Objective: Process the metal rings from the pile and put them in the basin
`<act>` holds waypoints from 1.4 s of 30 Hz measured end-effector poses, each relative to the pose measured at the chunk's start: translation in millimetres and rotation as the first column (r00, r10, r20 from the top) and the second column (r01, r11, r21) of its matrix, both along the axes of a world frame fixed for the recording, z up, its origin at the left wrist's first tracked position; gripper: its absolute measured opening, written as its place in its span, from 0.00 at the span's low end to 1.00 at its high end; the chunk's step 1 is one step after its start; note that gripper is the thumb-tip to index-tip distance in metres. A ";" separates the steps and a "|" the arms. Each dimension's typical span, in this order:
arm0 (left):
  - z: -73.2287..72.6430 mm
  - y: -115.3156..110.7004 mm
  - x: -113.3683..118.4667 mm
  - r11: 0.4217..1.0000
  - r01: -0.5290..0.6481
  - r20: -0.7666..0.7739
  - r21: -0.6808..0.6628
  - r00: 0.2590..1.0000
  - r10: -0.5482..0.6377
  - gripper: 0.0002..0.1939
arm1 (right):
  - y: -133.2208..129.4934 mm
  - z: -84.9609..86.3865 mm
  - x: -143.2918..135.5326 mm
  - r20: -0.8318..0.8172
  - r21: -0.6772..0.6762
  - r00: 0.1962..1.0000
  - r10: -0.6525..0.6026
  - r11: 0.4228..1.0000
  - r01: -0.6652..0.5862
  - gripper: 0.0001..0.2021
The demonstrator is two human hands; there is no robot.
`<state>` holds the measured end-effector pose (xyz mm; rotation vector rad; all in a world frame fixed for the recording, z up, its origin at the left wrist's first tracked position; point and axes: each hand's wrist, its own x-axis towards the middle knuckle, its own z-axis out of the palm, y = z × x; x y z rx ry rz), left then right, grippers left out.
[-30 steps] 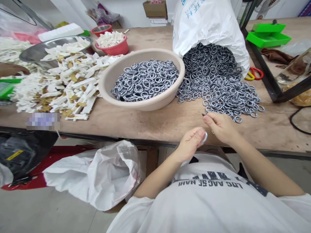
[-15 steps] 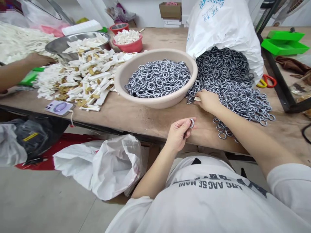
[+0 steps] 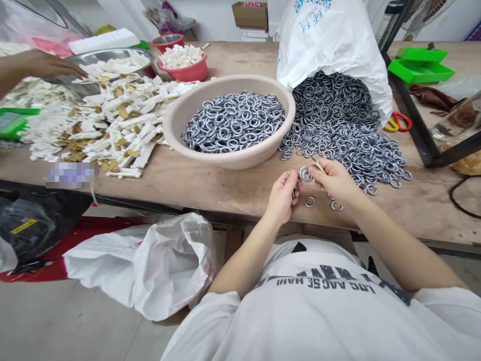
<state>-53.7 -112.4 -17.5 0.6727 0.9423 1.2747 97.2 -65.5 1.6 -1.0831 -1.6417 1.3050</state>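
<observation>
My right hand (image 3: pixel 332 181) is closed on a thin light-coloured stick and pinches grey rings (image 3: pixel 305 174) at its fingertips. Just left of it, my left hand (image 3: pixel 284 194) is closed, with a dark ring partly showing between its fingers. The held rings sit between the two hands. One loose ring (image 3: pixel 310 201) lies on the table below them. Behind my right hand a heap of grey rings (image 3: pixel 338 125) spills from a white sack (image 3: pixel 334 45). To the left of the heap stands a beige basin (image 3: pixel 229 159) with many such rings in it.
White and brown pieces (image 3: pixel 124 110) are piled on the left, by a metal bowl (image 3: pixel 148 62) and a red bowl (image 3: pixel 191 70). Another person's hand (image 3: pixel 56 65) reaches in there. Red-handled scissors (image 3: pixel 404 122), green trays (image 3: pixel 421 70) and a black metal frame (image 3: pixel 411 120) stand right.
My right hand has come back from the ring heap to my left hand, now with rings at its fingertips. A loose ring now shows on the table. The other person's hand has moved over the metal bowl.
</observation>
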 end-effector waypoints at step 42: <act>25.6 -35.3 24.3 0.961 0.276 0.308 0.006 0.914 -0.265 0.29 | -22.2 1.4 28.3 0.343 0.351 0.877 -0.336 0.912 0.212 0.23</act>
